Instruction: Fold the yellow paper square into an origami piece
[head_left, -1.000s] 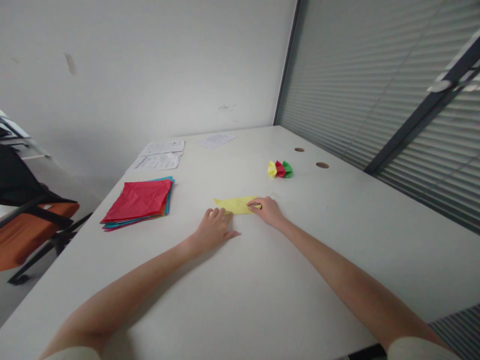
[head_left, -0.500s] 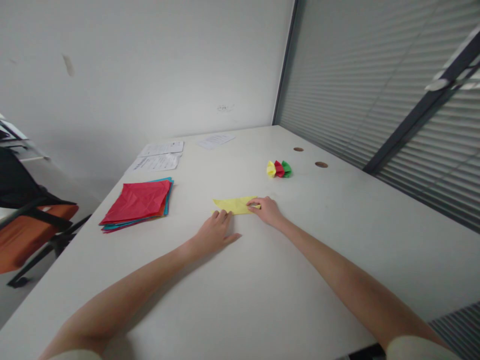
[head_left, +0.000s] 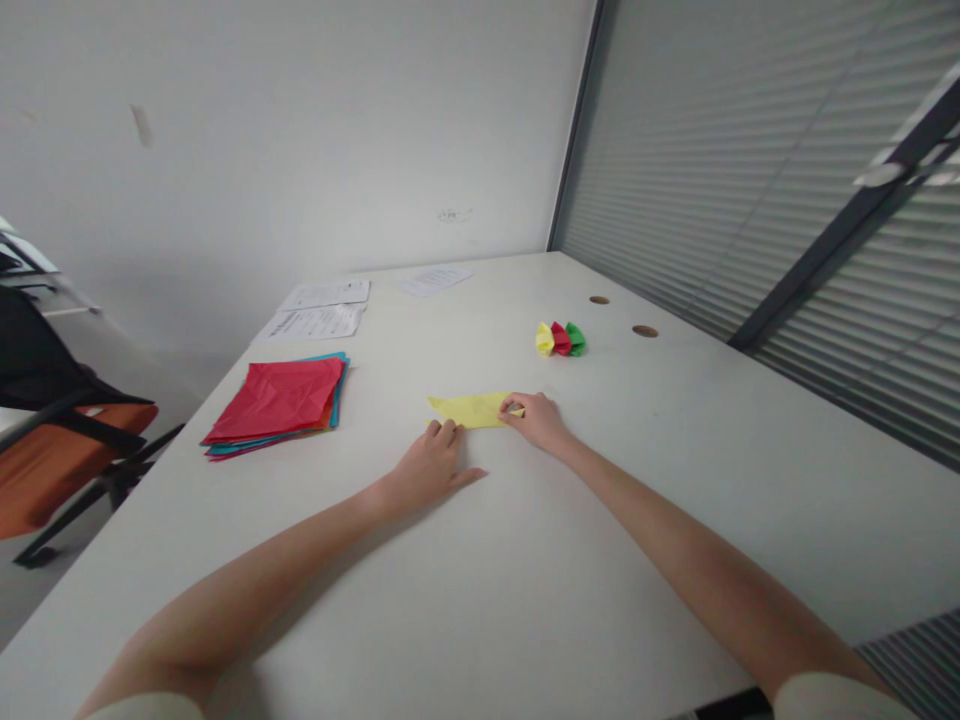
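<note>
A strip of yellow tissue paper (head_left: 474, 409) lies flat on the white table, its left end tapering to a point. My left hand (head_left: 431, 462) rests palm down with fingertips on the strip's near edge and the thumb stretched out to the right. At the strip's right end, my right hand (head_left: 538, 418) pinches the paper between thumb and fingers, and a corner there is lifted. Farther back sit three small pleated paper pieces in a row: a yellow one (head_left: 544, 340), a red one (head_left: 560, 339) and a green one (head_left: 576, 339).
A stack of coloured tissue sheets (head_left: 281, 400), red on top, lies on the left of the table (head_left: 480, 600). Printed papers (head_left: 319, 322) are behind it. Two round holes (head_left: 645, 331) pierce the tabletop at the right. An orange chair (head_left: 82, 450) stands left; blinds (head_left: 720, 200) run along the right.
My right thumb and fingers have closed slightly more on the strip's right end. My left hand stays in place, and the whole view has shifted a little.
</note>
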